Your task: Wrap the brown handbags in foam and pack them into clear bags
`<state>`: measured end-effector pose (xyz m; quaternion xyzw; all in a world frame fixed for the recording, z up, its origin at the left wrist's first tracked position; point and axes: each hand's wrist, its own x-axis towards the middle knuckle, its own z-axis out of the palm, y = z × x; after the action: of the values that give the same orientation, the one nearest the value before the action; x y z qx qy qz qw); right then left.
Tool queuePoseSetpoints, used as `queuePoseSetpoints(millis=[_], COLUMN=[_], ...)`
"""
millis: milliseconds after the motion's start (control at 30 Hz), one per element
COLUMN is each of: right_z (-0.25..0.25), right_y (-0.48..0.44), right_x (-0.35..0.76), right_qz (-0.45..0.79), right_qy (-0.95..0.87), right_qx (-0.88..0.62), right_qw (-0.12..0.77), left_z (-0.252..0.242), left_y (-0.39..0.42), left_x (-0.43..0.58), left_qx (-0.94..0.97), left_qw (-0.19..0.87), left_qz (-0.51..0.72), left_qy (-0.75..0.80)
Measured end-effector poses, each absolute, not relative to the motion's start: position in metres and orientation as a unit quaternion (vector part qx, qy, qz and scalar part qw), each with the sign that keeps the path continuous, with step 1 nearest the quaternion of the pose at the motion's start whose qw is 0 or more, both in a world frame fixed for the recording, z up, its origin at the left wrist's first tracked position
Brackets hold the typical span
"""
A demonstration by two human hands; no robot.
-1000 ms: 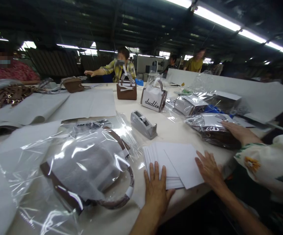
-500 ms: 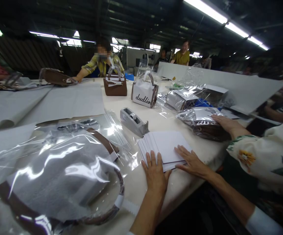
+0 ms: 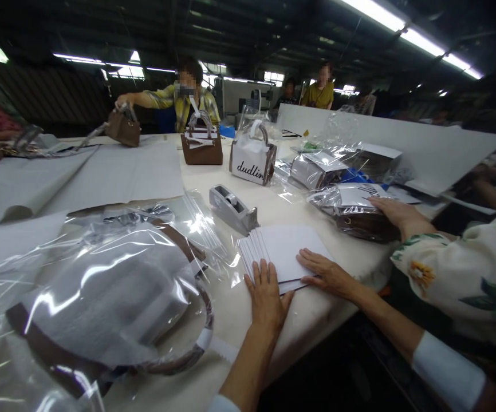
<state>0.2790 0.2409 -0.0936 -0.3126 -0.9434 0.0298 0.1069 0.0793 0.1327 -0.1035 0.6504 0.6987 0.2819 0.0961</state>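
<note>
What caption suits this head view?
Left hand and right hand press flat on a fanned stack of white paper cards beside a grey tape dispenser.

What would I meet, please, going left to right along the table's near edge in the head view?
A plastic-wrapped handbag → left hand → right hand → co-worker's floral sleeve.

The head-worn camera looked forward and down along the table (image 3: 299, 212); the left hand (image 3: 267, 297) and right hand (image 3: 327, 273) lay close beneath it, near the lower edge; a co-worker (image 3: 174, 100) stood far off at the table's end.
</note>
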Motion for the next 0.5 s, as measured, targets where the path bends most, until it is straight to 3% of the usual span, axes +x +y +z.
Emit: queuePoseSetpoints(millis=[300, 500], right_z=[-0.068, -0.010], right_y=[0.237, 0.208], right_x=[0.267, 0.263], right_qz=[-0.030, -0.118], right_qy=[-0.954, -0.933], right_qx=[-0.213, -0.135], right_qw=[0.208, 0.312], left_z=[-0.089, -0.029], left_y=[0.135, 0.129], left_x=[0.075, 0.050], left_qx=[0.610, 0.650], left_qw=[0.030, -0.093], left_qz=[0.393, 0.460], left_qy=[0.687, 0.597])
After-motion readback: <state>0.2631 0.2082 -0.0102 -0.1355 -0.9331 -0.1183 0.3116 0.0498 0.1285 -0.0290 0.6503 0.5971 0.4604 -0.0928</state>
